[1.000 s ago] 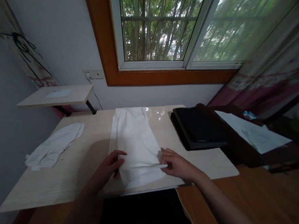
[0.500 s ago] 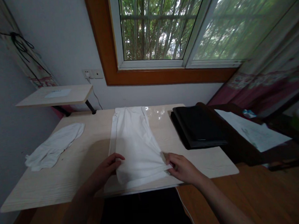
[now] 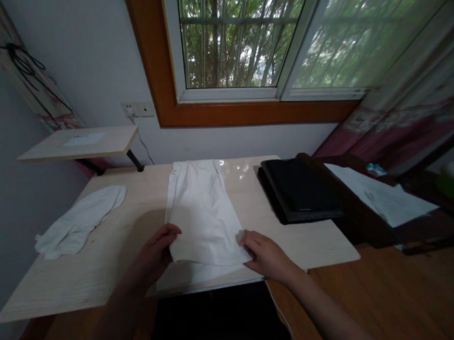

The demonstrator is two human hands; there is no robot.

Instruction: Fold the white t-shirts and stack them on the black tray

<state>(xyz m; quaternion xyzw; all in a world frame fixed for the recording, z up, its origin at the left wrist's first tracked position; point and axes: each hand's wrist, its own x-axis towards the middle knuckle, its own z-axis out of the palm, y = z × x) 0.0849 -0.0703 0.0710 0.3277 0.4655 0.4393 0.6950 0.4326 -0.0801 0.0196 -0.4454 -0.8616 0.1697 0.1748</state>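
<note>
Nearest, both hands pinch the near edge of the white garment [image 3: 202, 214]: left hand [image 3: 155, 251] at its seven o'clock corner, right hand [image 3: 265, 255] at five o'clock. That edge looks lifted to start a fold; the length beyond lies flat on the table [image 3: 111, 252]. At ten o'clock, another white cloth [image 3: 77, 221] lies unfolded.

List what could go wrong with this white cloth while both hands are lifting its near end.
1. The white cloth is gripped only at its two near corners by the left hand and right hand, so the fold may come out skewed.
2. Its near edge lies by the table edge; loose fabric might slide off.
3. The far end lies close to the black folder and could snag if dragged sideways.
</note>
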